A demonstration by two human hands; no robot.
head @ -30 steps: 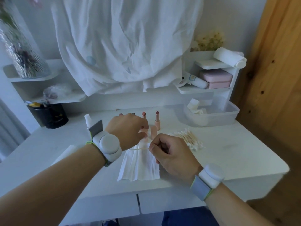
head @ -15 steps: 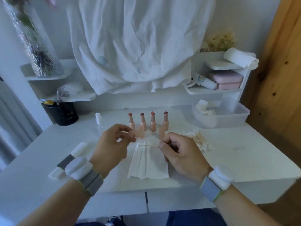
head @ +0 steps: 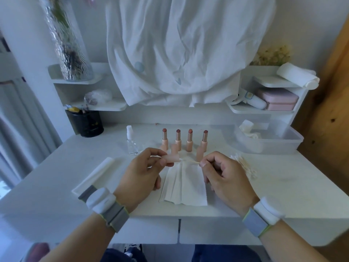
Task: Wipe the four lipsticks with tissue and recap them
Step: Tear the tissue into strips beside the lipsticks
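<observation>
Centrally, left hand (head: 140, 172) pinching peach cap (head: 172, 159), right hand (head: 222, 173) thin swab (head: 189, 161)

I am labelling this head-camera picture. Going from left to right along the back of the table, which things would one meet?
Black pen cup → small clear spray bottle → four uncapped lipsticks in a row → clear plastic bin holding crumpled tissue.

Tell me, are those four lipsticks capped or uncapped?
Uncapped: the four lipsticks stand upright with coloured tips bare.
</observation>
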